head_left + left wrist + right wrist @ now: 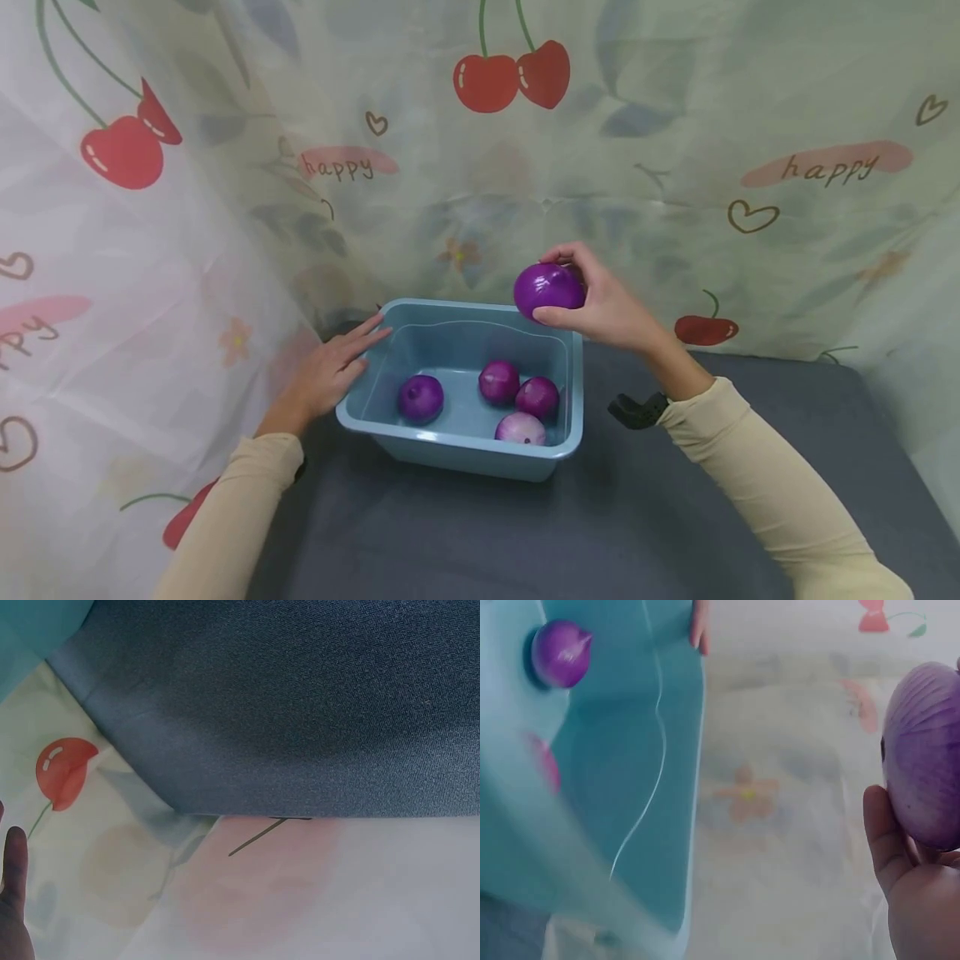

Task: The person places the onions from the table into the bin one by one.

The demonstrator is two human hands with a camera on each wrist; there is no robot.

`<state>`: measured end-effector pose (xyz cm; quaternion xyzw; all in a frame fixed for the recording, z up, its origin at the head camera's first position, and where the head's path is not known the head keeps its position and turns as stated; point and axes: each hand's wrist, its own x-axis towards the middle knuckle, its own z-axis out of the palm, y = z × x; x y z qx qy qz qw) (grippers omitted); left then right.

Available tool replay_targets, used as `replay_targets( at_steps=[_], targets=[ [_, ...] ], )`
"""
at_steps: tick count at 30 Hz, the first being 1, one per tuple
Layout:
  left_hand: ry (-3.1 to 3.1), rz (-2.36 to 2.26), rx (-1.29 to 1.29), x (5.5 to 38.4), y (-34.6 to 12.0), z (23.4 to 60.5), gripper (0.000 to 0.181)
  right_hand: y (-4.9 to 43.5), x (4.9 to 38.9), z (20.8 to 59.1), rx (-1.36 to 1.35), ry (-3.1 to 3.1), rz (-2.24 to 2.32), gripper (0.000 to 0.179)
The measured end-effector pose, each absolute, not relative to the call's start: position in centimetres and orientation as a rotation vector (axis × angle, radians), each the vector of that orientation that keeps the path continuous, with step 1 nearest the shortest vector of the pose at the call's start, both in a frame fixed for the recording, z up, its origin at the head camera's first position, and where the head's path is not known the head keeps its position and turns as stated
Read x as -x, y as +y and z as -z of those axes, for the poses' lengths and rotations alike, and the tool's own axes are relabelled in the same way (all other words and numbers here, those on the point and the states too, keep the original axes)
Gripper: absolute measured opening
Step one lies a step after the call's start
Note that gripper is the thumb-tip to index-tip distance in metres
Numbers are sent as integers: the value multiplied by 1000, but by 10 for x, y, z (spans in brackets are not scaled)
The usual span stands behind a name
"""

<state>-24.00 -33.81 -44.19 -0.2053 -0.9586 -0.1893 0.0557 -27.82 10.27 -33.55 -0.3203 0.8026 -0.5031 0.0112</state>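
A large purple onion [548, 288] is held in my right hand [611, 304], thumb on its near side and fingers round the far side, above the back right corner of a blue plastic basin [480, 454]. In the right wrist view the same onion [926, 757] shows pale streaks on its skin. My left hand [326, 371] rests with fingers extended at the basin's left rim. Inside the basin, one purple onion [421, 399] lies on the left. Two darker onions [498, 382] and a paler one [521, 428] sit together on the right.
The basin stands on a dark grey cloth-covered table [450, 542]. A curtain [420, 225] printed with cherries and hearts hangs close behind and along both sides. A black strap [637, 411] sticks out at my right cuff.
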Motion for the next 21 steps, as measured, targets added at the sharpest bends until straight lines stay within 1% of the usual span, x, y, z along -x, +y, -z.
replay_targets(
  at_steps=[9, 21],
  targets=[
    [-2908, 572, 622, 239, -339, 440, 54, 55, 286, 327, 1133, 2350, 1549, 67],
    [-2906, 569, 643, 239, -338, 440, 53, -3, 306, 351, 1162, 2327, 1365, 66]
  ],
)
